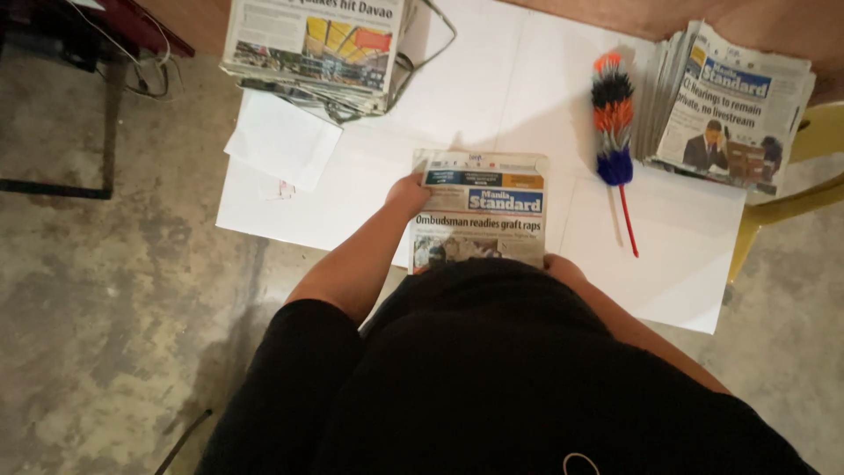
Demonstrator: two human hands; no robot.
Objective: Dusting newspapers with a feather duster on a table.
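Head view: folded newspaper [479, 207] lies on the white sheet [686, 264], near centre. Left hand [408, 193] grips its left edge; right hand [561, 266] at near-right corner, grip can't tell. Feather duster [614, 123] right. Far stacks: left pile [312, 48], right pile [725, 105]. Progress unclear.

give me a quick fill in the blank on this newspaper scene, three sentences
1. Both hands, left hand and right hand, grip one folded ____ at its side edges.
2. The feather duster has a thin ____ handle.
3. The duster lies between the held paper and the newspaper stack on the person's ____.

Missing words: newspaper; red; right
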